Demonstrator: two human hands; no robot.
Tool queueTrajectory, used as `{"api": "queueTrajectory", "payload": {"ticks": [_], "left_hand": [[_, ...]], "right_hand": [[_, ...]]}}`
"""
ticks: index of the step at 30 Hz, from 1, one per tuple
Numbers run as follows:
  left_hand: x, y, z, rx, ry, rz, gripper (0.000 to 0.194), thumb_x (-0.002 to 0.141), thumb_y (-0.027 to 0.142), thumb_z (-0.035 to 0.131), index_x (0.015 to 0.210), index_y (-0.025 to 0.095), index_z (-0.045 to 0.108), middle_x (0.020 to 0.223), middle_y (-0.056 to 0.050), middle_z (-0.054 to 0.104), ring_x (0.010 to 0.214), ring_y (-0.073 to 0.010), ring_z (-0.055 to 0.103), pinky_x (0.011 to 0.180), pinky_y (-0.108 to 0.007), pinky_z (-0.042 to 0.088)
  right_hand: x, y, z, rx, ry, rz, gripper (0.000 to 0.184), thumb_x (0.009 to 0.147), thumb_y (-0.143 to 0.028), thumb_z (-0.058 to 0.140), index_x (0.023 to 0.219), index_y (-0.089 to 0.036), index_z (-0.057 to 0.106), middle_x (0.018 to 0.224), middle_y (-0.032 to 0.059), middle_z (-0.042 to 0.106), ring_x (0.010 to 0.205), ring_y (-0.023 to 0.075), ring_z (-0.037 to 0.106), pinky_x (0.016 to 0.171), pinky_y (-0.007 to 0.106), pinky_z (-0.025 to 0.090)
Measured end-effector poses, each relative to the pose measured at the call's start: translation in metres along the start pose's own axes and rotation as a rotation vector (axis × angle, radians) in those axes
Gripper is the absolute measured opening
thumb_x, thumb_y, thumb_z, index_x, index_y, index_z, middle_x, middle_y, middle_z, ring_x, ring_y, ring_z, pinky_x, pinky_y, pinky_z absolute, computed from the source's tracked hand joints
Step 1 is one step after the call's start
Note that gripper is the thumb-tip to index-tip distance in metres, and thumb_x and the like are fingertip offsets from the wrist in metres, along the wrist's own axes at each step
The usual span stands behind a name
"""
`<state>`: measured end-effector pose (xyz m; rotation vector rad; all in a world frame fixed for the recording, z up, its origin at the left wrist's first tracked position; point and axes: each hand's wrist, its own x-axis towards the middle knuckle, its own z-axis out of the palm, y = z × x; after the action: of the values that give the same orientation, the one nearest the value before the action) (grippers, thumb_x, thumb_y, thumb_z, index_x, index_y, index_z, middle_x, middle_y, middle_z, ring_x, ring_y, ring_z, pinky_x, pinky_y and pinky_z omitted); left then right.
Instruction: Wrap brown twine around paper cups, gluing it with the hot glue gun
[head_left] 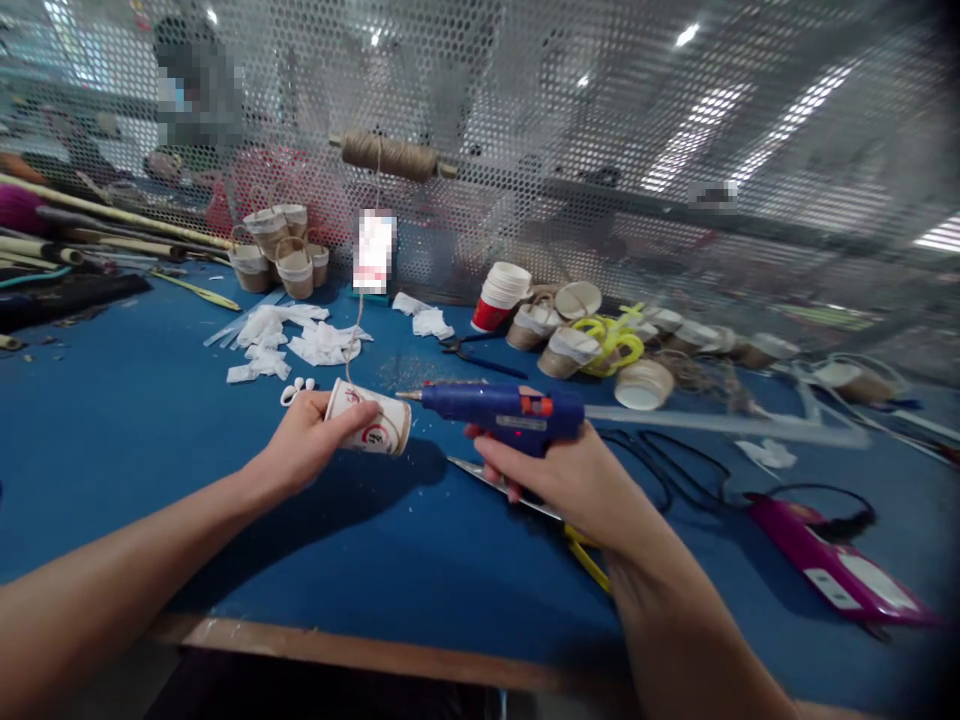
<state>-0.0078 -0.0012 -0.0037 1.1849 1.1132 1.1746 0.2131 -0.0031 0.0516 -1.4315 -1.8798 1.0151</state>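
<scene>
A white paper cup (369, 418) with red and black print lies sideways in my left hand (319, 435), whose thumb presses along its side. Twine (358, 320) runs down to the cup from a spool behind. My right hand (555, 465) is wrapped round the handle of a blue hot glue gun (499, 408), and a clear glue stick (660, 420) sticks out of its back. The metal nozzle points left and ends close to the cup's rim; whether they touch I cannot tell. Scissors (495, 480) with yellow handles lie on the table, partly hidden under my right hand.
A twine spool (388, 157) hangs on the perforated metal screen (480, 90). Small twine-covered baskets (296, 268), white cloth scraps (266, 335), stacked paper cups (501, 297) and pliers (487, 358) lie along the back. A magenta power strip (840, 560) and black cable occupy the right side.
</scene>
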Motion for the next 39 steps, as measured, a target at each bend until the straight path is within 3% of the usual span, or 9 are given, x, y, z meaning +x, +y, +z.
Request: {"api": "queueTrajectory", "payload": {"ticks": [4,16,24,29,39], "left_hand": [[0.001,0.001,0.001,-0.052,0.017,-0.016,0.021,0.07,0.03,0.063,0.064,0.011,0.067,0.061,-0.004,0.069,0.054,-0.0111,0.059,0.056,-0.02,0.047],[-0.007,0.007,0.003,0.208,0.038,0.151,0.021,0.073,0.028,0.058,0.064,0.013,0.069,0.065,-0.005,0.071,0.057,-0.0137,0.062,0.053,-0.021,0.049],[-0.009,0.006,0.004,0.237,0.028,0.168,0.02,0.074,0.028,0.058,0.066,0.013,0.07,0.069,-0.005,0.072,0.059,-0.0137,0.062,0.056,-0.021,0.05],[-0.009,0.007,0.005,0.224,0.055,0.136,0.022,0.073,0.029,0.058,0.064,0.012,0.069,0.066,-0.006,0.071,0.058,-0.015,0.063,0.054,-0.022,0.05],[-0.009,0.008,0.006,0.244,0.06,0.164,0.02,0.073,0.026,0.057,0.062,0.014,0.07,0.065,-0.004,0.072,0.056,-0.012,0.061,0.051,-0.018,0.047]], "right_hand": [[-0.01,0.006,0.005,-0.103,0.015,0.004,0.019,0.073,-0.037,0.058,0.071,-0.019,0.056,0.05,-0.0017,0.055,0.043,0.0124,0.053,0.039,0.024,0.042],[-0.014,0.005,0.001,-0.285,0.071,-0.175,0.017,0.073,-0.034,0.057,0.061,-0.024,0.053,0.043,-0.0044,0.051,0.046,0.0142,0.053,0.046,0.026,0.043],[-0.015,0.012,0.004,-0.384,0.147,-0.254,0.012,0.07,-0.034,0.058,0.062,-0.025,0.056,0.064,0.0004,0.063,0.065,0.0195,0.061,0.064,0.032,0.048],[-0.014,0.007,0.004,-0.38,0.141,-0.214,0.01,0.072,-0.031,0.053,0.066,-0.025,0.059,0.052,-0.0005,0.057,0.046,0.0163,0.054,0.05,0.03,0.047],[-0.014,0.001,0.003,-0.329,0.09,-0.231,0.014,0.071,-0.028,0.051,0.058,-0.025,0.049,0.052,-0.0006,0.054,0.046,0.015,0.052,0.051,0.029,0.046]]}}
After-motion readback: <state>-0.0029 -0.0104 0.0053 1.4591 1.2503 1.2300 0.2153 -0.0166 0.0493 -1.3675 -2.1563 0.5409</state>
